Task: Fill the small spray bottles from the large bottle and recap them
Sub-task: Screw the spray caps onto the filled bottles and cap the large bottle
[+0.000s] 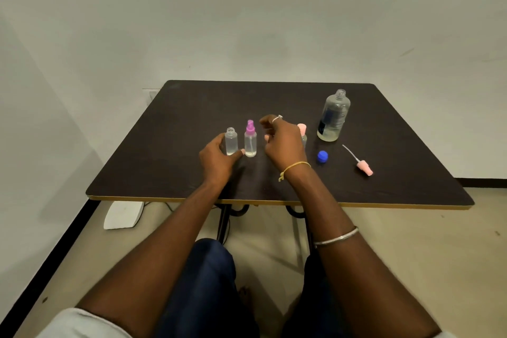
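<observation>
On dark matte table (192, 107), clear cylindrical bottle (231, 143), uncapped

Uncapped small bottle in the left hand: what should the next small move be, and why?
Probably move the right hand to the loose pink spray cap and bring it over. The left hand grips the uncapped small bottle, which seems to hold liquid, and the right hand is empty.

A dark wooden table (192, 107) with a pale edge strip (384, 204) stood against a plain off-white wall (247, 22). Black metal legs (223, 223) showed beneath, a white slab-like object (123, 214) lay on the beige floor (411, 255), and black skirting (55, 250) ran along the left.
</observation>
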